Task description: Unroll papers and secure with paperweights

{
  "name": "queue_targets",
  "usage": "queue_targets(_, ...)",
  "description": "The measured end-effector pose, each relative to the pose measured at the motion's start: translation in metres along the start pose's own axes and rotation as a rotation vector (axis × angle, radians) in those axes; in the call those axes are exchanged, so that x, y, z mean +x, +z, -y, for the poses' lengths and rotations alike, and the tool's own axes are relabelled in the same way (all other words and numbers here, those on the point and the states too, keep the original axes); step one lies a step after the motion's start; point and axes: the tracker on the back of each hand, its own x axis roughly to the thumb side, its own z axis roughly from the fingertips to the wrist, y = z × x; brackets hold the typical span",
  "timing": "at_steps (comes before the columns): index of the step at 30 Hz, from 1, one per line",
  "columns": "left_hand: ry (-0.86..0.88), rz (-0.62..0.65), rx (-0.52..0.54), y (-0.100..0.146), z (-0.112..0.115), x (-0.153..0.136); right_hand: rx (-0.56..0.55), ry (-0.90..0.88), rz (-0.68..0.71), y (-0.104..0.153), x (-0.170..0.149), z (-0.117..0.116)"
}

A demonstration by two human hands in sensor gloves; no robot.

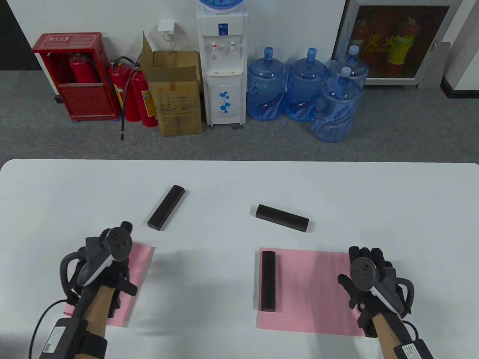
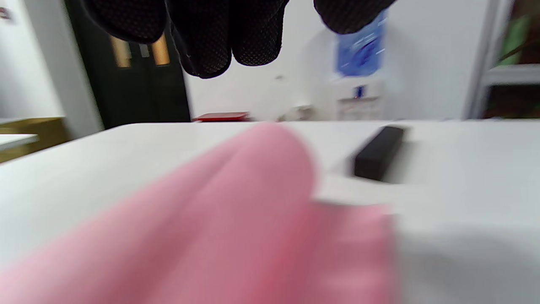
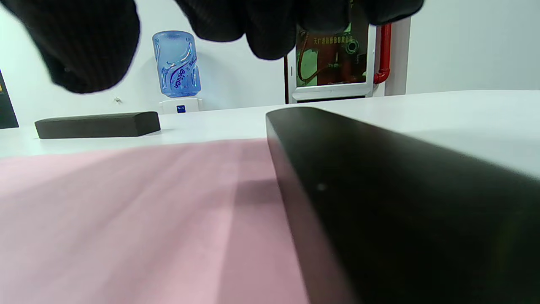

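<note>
Two pink papers lie on the white table (image 1: pixel 239 179). The left paper (image 1: pixel 140 261) is partly under my left hand (image 1: pixel 114 258); in the left wrist view it (image 2: pixel 236 211) curls up in a hump below my fingertips (image 2: pixel 211 46), which hold nothing. The right paper (image 1: pixel 314 288) lies flat. A black paperweight (image 1: pixel 268 280) sits on its left edge, and my right hand (image 1: pixel 368 275) rests on its right edge with fingers spread. Two more black paperweights lie loose beyond the papers, one on the left (image 1: pixel 166 207) and one on the right (image 1: pixel 283 218).
Beyond the table's far edge are a water dispenser (image 1: pixel 222 63), several blue water jugs (image 1: pixel 303 89), a cardboard box (image 1: pixel 176 93) and red fire extinguishers (image 1: pixel 131 93). Cables trail from both wrists at the near edge.
</note>
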Motion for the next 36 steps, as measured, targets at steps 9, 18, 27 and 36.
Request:
queue_targets(9, 0.079, -0.190, -0.202, -0.011, 0.056, -0.052, 0.002, -0.012, 0.012, 0.001, 0.000, 0.000)
queue_targets(18, 0.102, -0.077, -0.318, -0.006, 0.068, -0.020, 0.007, 0.006, 0.019, 0.002, 0.000, -0.001)
queue_targets(27, 0.037, -0.053, -0.305, -0.007, 0.086, 0.013, -0.003, 0.038, 0.030, 0.004, 0.004, -0.001)
queue_targets(36, 0.254, 0.067, -0.073, 0.029, 0.023, 0.050, 0.003, 0.040, 0.028, 0.004, 0.004, -0.001)
